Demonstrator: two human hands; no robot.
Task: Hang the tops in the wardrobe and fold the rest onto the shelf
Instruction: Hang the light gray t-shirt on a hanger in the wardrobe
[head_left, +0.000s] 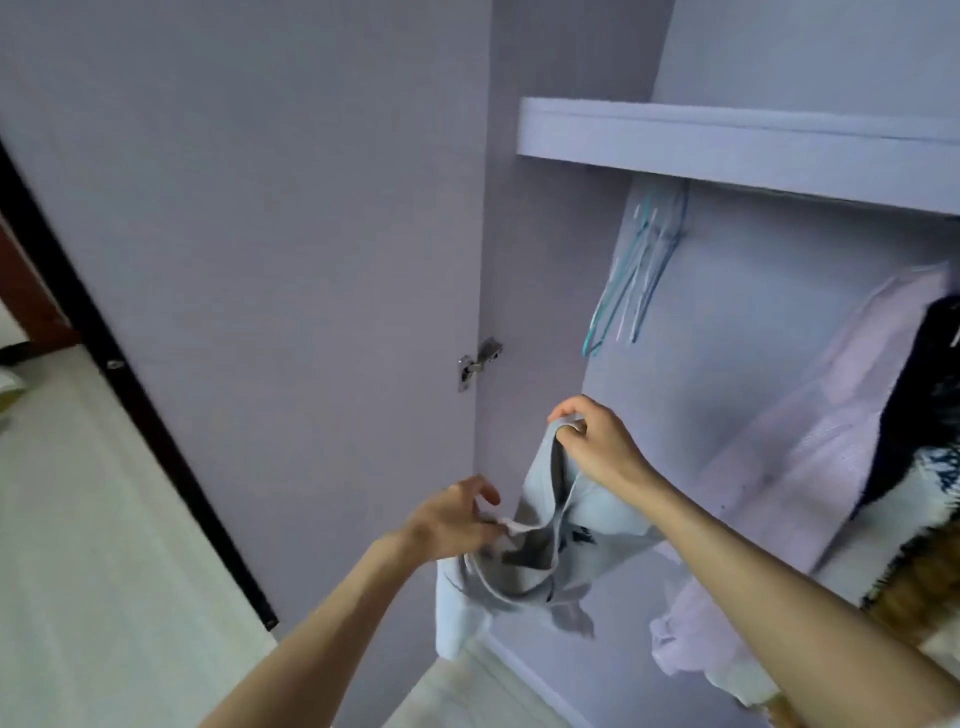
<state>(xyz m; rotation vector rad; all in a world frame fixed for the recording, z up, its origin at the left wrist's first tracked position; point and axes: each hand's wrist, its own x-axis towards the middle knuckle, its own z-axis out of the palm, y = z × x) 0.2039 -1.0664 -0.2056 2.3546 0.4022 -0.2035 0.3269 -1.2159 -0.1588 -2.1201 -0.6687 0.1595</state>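
I am pinching the neckline of the light grey top (566, 540) with my right hand (597, 441) raised and my left hand (457, 519) lower, its fingers curling on the collar. The top is hanging before the open wardrobe (675, 364), below the shelf (727, 150) and the empty hangers (631, 275).

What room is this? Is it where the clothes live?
Probably a bedroom, at an open wardrobe. Empty hangers hang under a shelf, clothes hang at the right, and both hands hold a grey top.

Open wardrobe space lies between the empty hangers (631, 270) and hung garments (831, 415), under the shelf (727, 150).
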